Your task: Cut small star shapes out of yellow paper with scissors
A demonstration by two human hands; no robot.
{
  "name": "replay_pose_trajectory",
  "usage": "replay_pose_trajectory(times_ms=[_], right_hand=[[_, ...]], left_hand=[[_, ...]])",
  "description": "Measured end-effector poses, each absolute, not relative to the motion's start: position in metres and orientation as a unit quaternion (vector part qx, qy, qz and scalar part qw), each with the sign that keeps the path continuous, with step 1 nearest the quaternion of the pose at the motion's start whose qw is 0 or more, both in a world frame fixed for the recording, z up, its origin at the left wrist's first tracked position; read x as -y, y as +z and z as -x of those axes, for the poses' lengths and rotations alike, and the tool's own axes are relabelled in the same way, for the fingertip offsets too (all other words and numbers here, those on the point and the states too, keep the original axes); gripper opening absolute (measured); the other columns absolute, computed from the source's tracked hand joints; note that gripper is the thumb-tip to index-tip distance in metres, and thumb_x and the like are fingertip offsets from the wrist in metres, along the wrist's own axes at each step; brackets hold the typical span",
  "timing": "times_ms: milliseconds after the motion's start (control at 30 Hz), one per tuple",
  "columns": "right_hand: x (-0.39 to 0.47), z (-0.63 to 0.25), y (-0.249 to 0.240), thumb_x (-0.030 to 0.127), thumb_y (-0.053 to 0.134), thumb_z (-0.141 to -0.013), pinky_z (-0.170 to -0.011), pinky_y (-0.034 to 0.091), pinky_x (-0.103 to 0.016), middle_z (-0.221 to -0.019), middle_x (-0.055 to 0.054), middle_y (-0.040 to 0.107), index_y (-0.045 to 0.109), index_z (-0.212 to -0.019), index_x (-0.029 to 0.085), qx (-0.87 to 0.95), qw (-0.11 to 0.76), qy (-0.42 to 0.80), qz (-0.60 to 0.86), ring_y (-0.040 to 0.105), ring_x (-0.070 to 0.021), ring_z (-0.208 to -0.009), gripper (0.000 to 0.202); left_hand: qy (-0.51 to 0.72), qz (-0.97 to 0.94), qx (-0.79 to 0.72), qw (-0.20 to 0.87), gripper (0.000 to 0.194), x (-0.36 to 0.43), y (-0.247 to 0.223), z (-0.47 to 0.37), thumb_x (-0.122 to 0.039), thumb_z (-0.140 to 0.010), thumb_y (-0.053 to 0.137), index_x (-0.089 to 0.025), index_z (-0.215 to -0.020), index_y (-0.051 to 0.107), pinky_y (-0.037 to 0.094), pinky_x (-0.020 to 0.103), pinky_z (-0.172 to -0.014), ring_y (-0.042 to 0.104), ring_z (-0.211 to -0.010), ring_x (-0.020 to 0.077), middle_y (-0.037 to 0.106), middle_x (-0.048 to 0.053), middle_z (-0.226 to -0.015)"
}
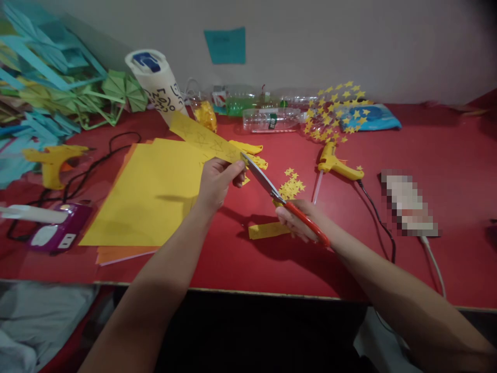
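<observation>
My left hand (219, 178) pinches the near end of a yellow paper strip (205, 139) with stars drawn on it in dark lines. The strip slants up and away to the left. Red-handled scissors (279, 196) are gripped in my right hand (297, 220), their blade tips at the strip's end beside my left fingers. Below the blades lies a small pile of cut yellow stars (292, 186). Another yellow strip (266, 230) rests on the table, partly behind my right hand. Yellow scraps (259, 161) lie past my left hand.
A stack of yellow paper (143, 191) lies left. Glue guns rest at left (56, 163) and right (339, 165), with cords. Behind stand a white tumbler (157, 83), plastic bottles (272, 119) and star-covered clear plastic (332, 114). A phone (409, 202) lies right; a purple power strip (58, 228), left.
</observation>
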State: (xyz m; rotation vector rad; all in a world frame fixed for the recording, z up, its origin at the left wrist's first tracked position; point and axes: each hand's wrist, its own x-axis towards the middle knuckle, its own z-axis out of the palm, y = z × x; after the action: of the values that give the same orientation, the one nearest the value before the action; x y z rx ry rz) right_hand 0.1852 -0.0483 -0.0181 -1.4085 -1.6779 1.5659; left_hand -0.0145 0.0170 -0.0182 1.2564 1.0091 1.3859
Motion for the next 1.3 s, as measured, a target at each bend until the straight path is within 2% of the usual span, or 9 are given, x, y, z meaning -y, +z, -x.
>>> replay_pose_trajectory(times_ms=[433,733,933,1100,1300], right_hand=[[0.0490,-0.1871,-0.0150,0.066,0.058,-0.076,-0.032,0.034,-0.020,-0.039,0.009,0.039,0.043,-0.059,0.022,0.612,0.220,0.563,0.511,0.038,-0.0056,-0.028,0.050],[0.0475,-0.1878,-0.0152,0.064,0.061,-0.076,-0.031,0.031,-0.020,-0.039,0.008,0.039,0.043,-0.059,0.022,0.616,0.210,0.559,0.514,0.038,-0.0062,-0.028,0.049],[0.0480,-0.1870,-0.0148,0.067,0.061,-0.074,-0.032,0.033,-0.021,-0.039,0.009,0.039,0.043,-0.058,0.022,0.618,0.213,0.555,0.514,0.039,-0.0062,-0.028,0.051],[0.0478,-0.1843,-0.0112,0.067,0.062,-0.073,-0.033,0.033,-0.021,-0.037,0.009,0.038,0.042,-0.058,0.022,0.604,0.217,0.557,0.527,0.038,-0.0062,-0.028,0.051],[0.0471,-0.1846,-0.0128,0.065,0.062,-0.074,-0.033,0.032,-0.021,-0.037,0.009,0.037,0.040,-0.057,0.022,0.615,0.217,0.553,0.518,0.039,-0.0062,-0.029,0.051]], left_hand=[[0.588,-0.504,-0.396,0.492,0.011,-0.0158,-0.0151,0.0152,-0.023,-0.069,0.062,-0.017,-0.060,0.062,0.043,0.016,-0.039,0.051,-0.040,0.0046,0.058,-0.004,-0.047],[0.605,-0.484,-0.411,0.480,0.014,-0.0175,-0.0109,0.0170,-0.024,-0.072,0.059,-0.019,-0.061,0.053,0.042,0.016,-0.040,0.048,-0.039,0.0042,0.054,-0.006,-0.046],[0.610,-0.482,-0.403,0.483,0.012,-0.0184,-0.0108,0.0172,-0.025,-0.073,0.059,-0.019,-0.063,0.056,0.042,0.016,-0.041,0.049,-0.041,0.0040,0.056,-0.006,-0.048],[0.567,-0.511,-0.386,0.518,0.012,-0.0159,-0.0103,0.0151,-0.025,-0.073,0.061,-0.017,-0.064,0.058,0.043,0.017,-0.042,0.051,-0.042,0.0041,0.059,-0.004,-0.052],[0.594,-0.495,-0.379,0.508,0.011,-0.0158,-0.0111,0.0159,-0.022,-0.073,0.060,-0.018,-0.064,0.057,0.044,0.016,-0.043,0.052,-0.043,0.0039,0.060,-0.005,-0.053]])
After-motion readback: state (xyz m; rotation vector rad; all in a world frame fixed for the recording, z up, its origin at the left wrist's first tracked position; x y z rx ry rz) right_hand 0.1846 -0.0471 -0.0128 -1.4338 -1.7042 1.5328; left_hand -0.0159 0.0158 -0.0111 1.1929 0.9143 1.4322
